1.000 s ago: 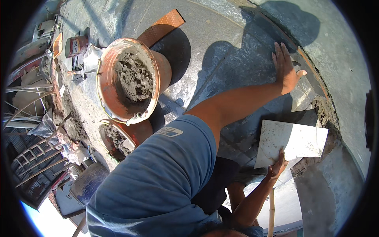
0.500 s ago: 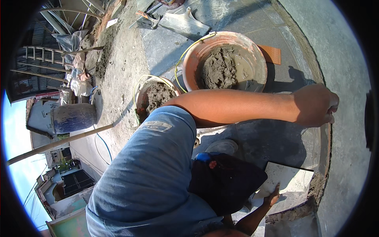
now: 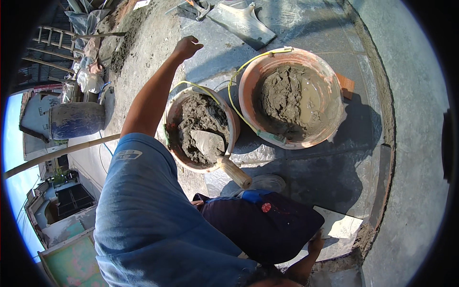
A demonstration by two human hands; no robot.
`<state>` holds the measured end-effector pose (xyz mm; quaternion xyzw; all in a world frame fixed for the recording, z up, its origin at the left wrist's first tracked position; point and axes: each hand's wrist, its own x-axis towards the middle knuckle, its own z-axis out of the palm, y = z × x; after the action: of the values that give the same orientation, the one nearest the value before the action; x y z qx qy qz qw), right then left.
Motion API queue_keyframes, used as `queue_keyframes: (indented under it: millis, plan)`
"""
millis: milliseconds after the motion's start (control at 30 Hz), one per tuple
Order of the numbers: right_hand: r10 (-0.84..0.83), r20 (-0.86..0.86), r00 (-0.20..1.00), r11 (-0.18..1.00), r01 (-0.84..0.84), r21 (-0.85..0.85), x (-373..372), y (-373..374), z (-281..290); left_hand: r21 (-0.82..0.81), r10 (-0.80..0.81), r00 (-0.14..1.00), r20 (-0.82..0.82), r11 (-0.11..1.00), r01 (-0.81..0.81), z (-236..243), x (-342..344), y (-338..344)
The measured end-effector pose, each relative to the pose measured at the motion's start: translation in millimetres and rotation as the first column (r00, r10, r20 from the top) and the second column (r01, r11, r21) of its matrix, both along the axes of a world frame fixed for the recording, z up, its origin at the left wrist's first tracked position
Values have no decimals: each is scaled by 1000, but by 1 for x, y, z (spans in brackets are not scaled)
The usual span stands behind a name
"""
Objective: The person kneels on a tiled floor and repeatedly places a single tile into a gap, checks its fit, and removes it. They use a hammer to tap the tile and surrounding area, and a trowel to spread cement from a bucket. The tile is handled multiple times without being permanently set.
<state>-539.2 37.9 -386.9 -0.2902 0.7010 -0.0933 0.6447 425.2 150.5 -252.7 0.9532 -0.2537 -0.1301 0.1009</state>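
My left hand [image 3: 187, 47] is raised over the ground at upper centre, fingers loosely curled and apart, holding nothing visible. Below it, a smaller bucket [image 3: 232, 134] of grey mortar carries a trowel [image 3: 234, 173], blade in the mix, wooden handle over the rim. Right of that stands a larger bucket [image 3: 334, 115] with mortar and cloudy water. Low on the right, my right hand [image 3: 314, 244] grips a white tile [image 3: 342, 227], partly hidden behind my dark-clothed knee [image 3: 282, 220].
An orange-handled tool [image 3: 200, 10] and a pale angular piece [image 3: 246, 26] lie at the top. An orange tile [image 3: 349, 86] is beside the large bucket. A mortar-edged concrete strip [image 3: 416, 143] borders the right. A blue barrel [image 3: 76, 122], poles and plastic sheeting are at left.
My left arm has swung from the right-hand edge across to above the smaller bucket. The view has shifted, bringing the trowel into sight. My right hand stays on the white tile.
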Motion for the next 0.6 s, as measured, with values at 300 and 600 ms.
queue_keyframes:
  millis: [300,600]
  plan:
    - [438,-305,846,824,-243,512,40,-60,41,312,-173,985,-26,934,173,-86,73,-25]
    - [971,-235,42,179,-779,601,272,-270,161,466,82,966,-245,884,43,-156,104,1]
